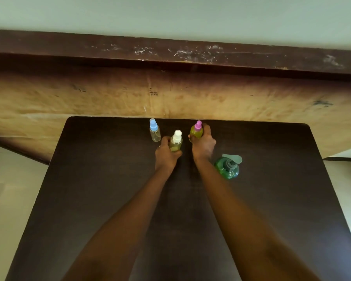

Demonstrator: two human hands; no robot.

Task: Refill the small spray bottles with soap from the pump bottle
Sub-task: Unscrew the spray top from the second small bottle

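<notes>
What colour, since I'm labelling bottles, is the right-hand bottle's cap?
Pink cap, head view.

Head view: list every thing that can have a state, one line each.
blue-capped bottle: upright, cap on, looks empty, untouched.
white-capped bottle: upright, cap on, yellow-green liquid inside, held.
pink-capped bottle: upright, cap on, yellow-green liquid inside, held.
pump bottle: upright, pump fitted, untouched.
left hand: fingers curled round the white-capped bottle.
right hand: fingers curled round the pink-capped bottle.

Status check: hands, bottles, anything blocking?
Left hand grips white-cap bottle. Right hand grips pink-cap bottle. Blue-cap bottle looks empty, untouched. Pump bottle stands free; nothing blocking.
</notes>
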